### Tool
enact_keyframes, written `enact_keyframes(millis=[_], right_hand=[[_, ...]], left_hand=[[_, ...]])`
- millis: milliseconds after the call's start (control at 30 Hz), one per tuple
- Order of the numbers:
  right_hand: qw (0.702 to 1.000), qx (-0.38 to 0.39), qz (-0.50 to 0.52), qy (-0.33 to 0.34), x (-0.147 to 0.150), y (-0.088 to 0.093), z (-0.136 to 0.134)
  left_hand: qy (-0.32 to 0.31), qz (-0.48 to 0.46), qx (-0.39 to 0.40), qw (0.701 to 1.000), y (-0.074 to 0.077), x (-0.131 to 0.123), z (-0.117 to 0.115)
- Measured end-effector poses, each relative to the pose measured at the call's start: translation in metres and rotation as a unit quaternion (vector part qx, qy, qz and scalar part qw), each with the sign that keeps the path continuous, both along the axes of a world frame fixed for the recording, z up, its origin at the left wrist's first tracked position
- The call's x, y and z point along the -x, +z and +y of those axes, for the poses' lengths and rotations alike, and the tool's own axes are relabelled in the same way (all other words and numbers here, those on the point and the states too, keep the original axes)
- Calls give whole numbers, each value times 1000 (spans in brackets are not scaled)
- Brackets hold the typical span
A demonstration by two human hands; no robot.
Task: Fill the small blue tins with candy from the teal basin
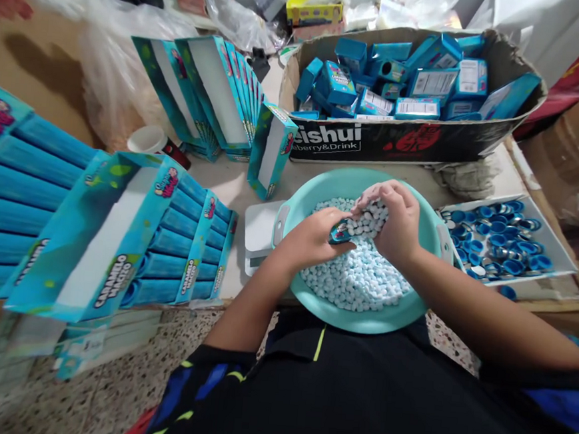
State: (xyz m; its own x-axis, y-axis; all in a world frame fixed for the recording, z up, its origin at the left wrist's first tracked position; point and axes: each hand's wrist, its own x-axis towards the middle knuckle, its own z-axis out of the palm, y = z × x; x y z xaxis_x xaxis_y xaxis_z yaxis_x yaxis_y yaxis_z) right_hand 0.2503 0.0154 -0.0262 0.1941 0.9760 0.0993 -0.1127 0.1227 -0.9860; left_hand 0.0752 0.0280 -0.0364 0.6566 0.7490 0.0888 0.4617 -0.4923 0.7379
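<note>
Hands [380, 211] close together inside teal basin [360, 181] rim, left [310, 240] pinching blue packet [341, 232], right [397, 219] cupping candies [369, 220].

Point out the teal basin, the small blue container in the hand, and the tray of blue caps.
Teal plastic basin [356, 321]: head view, on its front rim.
Small blue container [340, 232]: head view, on its printed side.
White tray of blue caps [554, 239]: head view, on its bare white corner.
</note>
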Motion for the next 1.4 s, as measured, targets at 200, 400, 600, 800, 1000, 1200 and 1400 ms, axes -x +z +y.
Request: enact_keyframes(millis=[200,400,600,800,1000,1200,1400], right_hand=[[997,-69,20,5,-1,-3,0],[997,-71,-29,12,-4,-7,0],[996,-79,1,49,-9,-4,2],[993,-15,-3,120,-11,-2,0],[980,-26,45,192,-14,-3,0],[987,-19,-38,158,-16,-4,3],[970,-25,-100,219,-22,-3,-1]], left_hand=[[-4,-22,-31,999,-1,1,1],[24,-48,3,999,2,-1,-5],[46,-57,-17,997,5,-3,-6],[30,-77,-10,997,8,1,-4],[87,-59,2,995,8,2,-4],[154,-25,53,986,9,0,-4],[146,-38,52,987,3,1,1]])
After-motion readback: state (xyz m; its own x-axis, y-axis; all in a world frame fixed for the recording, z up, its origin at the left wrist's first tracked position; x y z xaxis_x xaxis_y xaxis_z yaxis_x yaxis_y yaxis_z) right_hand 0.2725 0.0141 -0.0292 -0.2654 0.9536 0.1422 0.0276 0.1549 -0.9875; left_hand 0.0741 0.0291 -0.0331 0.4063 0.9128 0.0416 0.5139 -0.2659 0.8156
